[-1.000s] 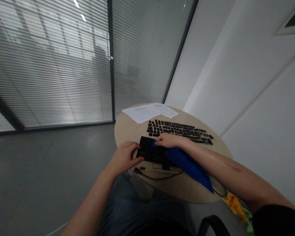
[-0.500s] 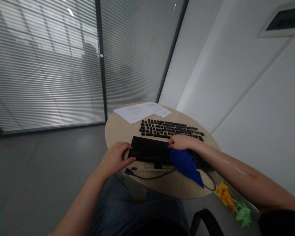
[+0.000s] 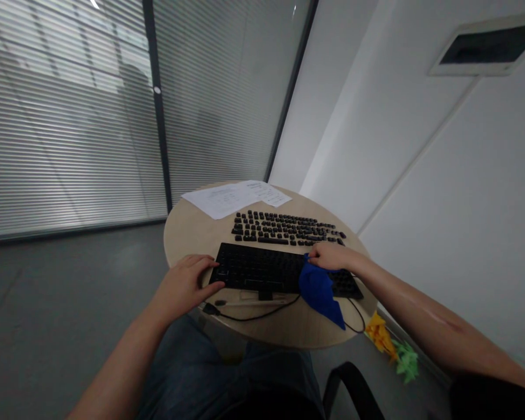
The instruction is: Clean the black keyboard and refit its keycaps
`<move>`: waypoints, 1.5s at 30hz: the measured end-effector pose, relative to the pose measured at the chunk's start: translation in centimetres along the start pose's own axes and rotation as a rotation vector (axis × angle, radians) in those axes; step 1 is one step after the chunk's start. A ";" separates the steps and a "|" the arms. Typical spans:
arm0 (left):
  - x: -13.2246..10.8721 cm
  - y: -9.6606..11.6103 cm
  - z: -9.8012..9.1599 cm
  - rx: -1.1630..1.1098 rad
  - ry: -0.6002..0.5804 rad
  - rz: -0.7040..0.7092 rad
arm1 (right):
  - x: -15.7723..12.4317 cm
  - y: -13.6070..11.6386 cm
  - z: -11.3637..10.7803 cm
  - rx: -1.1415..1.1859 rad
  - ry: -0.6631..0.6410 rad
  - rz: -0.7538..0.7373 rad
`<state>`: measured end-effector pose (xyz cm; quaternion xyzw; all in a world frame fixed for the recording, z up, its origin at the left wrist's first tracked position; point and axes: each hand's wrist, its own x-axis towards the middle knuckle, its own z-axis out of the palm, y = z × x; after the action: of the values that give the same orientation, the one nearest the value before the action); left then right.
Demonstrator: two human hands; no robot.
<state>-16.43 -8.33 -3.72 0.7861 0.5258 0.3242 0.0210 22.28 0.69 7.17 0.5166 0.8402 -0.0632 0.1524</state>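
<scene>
A black keyboard base [image 3: 262, 269] with its keycaps off lies near the front of a round wooden table [image 3: 188, 227]. My left hand [image 3: 184, 286] rests on its left end, fingers curled around the edge, holding it. My right hand [image 3: 330, 256] presses a blue cloth [image 3: 318, 291] onto the keyboard's right part, fingers closed on the cloth. The cloth hangs down past the keyboard's front edge. Rows of loose black keycaps [image 3: 284, 228] are laid out behind the keyboard.
White paper sheets [image 3: 234, 196] lie at the table's far edge. A black cable [image 3: 262, 315] runs along the table front. Yellow and green paper shapes [image 3: 391, 350] lie on the floor at right. Glass walls with blinds stand behind; a white wall is at right.
My right hand has slid the blue cloth from the keyboard's left-middle to its right part. The left hand stays on the left end. The view has shifted right.
</scene>
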 end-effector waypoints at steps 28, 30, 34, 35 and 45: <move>0.3 -0.6 0.3 0.008 0.002 -0.008 | -12.9 7.5 -9.0 0.652 0.215 0.176; 0.3 -0.7 0.4 0.012 0.007 -0.010 | -9.0 6.1 -5.9 0.486 0.053 0.026; 0.2 -0.8 0.4 0.018 0.009 -0.003 | -2.6 3.7 -0.6 0.399 -0.034 -0.079; 0.2 -0.8 0.4 0.018 0.009 -0.002 | -1.6 3.3 0.2 0.389 -0.033 -0.079; 0.3 -0.7 0.5 0.003 0.011 0.017 | 1.0 2.7 2.0 0.361 -0.075 -0.062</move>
<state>-16.65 -7.65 -4.19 0.7888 0.5198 0.3278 0.0139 24.67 2.27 5.14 0.5066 0.8245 -0.2368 0.0864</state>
